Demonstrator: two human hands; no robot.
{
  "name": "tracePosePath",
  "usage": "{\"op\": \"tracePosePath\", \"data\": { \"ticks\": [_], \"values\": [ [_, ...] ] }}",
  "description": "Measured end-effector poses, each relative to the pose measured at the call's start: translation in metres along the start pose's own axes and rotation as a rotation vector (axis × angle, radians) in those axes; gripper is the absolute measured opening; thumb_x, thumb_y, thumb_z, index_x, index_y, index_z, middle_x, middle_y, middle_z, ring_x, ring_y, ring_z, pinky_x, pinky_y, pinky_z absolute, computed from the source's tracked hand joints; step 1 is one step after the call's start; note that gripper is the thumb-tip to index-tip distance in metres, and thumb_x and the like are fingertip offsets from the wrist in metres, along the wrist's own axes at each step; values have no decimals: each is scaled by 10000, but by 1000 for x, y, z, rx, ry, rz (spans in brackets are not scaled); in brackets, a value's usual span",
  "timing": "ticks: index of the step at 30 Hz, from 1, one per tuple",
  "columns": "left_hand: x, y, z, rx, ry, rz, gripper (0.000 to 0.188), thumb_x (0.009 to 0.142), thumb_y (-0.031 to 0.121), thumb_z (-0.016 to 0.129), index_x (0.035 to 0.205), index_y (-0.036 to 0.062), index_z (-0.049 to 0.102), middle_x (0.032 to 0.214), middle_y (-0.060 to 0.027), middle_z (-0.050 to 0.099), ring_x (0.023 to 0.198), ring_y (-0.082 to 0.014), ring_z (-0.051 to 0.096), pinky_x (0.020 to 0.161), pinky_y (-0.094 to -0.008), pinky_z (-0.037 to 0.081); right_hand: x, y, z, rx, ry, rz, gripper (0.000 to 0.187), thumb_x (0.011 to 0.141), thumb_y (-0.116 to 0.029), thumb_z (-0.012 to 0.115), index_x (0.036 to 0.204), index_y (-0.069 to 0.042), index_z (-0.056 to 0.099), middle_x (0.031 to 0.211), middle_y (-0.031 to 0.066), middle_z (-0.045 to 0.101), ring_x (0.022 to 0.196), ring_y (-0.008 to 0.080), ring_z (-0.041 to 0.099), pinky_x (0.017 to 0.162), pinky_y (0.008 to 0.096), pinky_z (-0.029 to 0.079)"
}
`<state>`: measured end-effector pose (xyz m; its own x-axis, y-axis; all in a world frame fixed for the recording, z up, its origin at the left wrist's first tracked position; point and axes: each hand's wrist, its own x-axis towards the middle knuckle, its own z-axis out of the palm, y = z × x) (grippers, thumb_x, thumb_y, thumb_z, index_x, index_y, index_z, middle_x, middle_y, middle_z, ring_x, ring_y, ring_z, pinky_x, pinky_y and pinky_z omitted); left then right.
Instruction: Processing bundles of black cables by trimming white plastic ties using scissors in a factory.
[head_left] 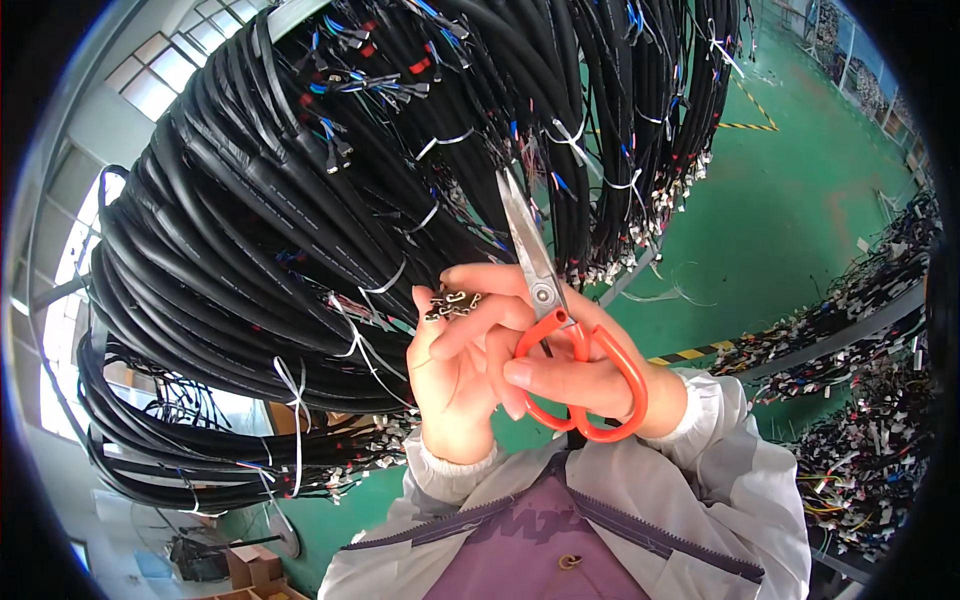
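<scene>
Right hand [610,375] gripped scissors [531,235], blades up in front of black cables [230,200]; some fingers hidden behind orange handles. Left hand [445,385] curled around small metal pieces [456,303], partly covered, shape and count hard to make out. Fingers overlapped; could not tell whether right ones touched pieces. Cables cut off at top edge.

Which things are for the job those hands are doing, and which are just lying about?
Seem part of the job:
- orange-handled scissors, in the right hand
- small metal pieces, at the left hand's fingers
- perhaps the black cables close by, with white ties

Probably just around:
- cardboard box, lower left
- striped floor tape
</scene>
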<state>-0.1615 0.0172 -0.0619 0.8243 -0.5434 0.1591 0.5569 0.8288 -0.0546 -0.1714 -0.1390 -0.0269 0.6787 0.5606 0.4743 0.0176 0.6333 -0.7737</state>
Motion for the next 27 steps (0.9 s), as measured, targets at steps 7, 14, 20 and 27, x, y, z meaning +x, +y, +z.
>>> {"op": "tracePosePath", "data": {
  "ticks": [7,14,20,27],
  "values": [
    [1,-6,10,51,34,94,226,878,314,575,1014,145,515,741,18,569,885,-196,572,942,-477,384,1,3,0,33,-7,0,559,827,10,477,1344,1,264,1217,143,516,771,116,494,734,248,414],
    [-2,-7,8,378,224,187,348,916,461,443,1056,152,524,530,30,456,783,-223,593,884,-460,417,-5,0,-1,-78,39,-10,549,826,13,483,1336,20,280,1106,120,572,748,113,494,722,247,404],
    [0,-10,11,475,-38,50,330,924,440,434,1031,138,517,567,3,438,586,-254,568,785,-388,482,-10,-2,1,-115,99,26,527,834,1,489,1326,15,301,1020,110,606,721,113,477,662,244,405],
    [3,-21,3,600,286,350,291,922,401,460,968,115,491,729,-16,514,652,-249,587,446,-391,497,-21,-1,-1,-73,208,103,381,876,-52,495,1242,8,408,911,75,587,744,116,517,678,240,414]
  ]
}}
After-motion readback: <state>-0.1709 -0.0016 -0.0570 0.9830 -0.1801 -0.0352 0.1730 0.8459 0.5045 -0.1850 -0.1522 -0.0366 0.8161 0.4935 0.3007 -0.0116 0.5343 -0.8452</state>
